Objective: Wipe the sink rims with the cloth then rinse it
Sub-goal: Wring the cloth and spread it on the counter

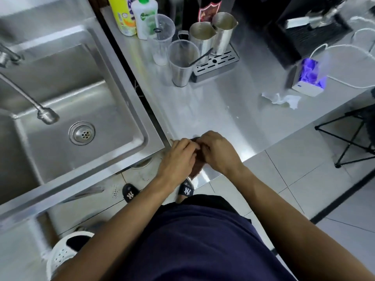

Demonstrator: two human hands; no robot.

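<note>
A dark brown cloth (197,164) is bunched between both hands over the front corner of the steel counter, just right of the sink. My left hand (177,159) grips its left side and my right hand (218,152) grips its right side; most of the cloth is hidden by the fingers. The steel sink (129,92) lies to the left, its basin dry-looking with a round drain (81,133). The tap spout (45,114) hangs over the basin; no water runs from it.
On the counter (213,102) behind my hands stand clear plastic cups (181,63), steel jugs (213,34) on a drip tray, and soap bottles (145,16). A crumpled tissue (282,98) and a small white device (309,79) lie right. A white basket (60,254) sits on the floor.
</note>
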